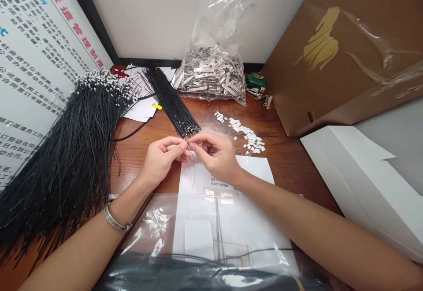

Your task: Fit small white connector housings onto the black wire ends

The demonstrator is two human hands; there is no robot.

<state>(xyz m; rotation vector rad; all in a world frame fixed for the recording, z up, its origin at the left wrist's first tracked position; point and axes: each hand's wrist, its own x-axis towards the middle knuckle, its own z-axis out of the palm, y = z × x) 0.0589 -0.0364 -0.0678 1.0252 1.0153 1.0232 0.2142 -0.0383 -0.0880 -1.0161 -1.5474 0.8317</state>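
Note:
My left hand (164, 158) and my right hand (216, 155) meet at their fingertips over the middle of the table. Both are closed in a pinch, and the small thing between them is too hidden to name. Just behind the fingertips are the metal-tipped ends of a bundle of thin black wires (172, 101), which runs away toward the wall. To the right of my right hand lies a scatter of small white plastic connectors (243, 130). A large heap of black wires with white ends (76, 137) stands at the left.
A clear bag of flat metal clips (211, 73) stands against the wall, with a green tape measure (256, 82) beside it. A brown box (346, 53) rises at the right. A printed sheet (264, 172) and a clear plastic bag (155, 229) lie in front.

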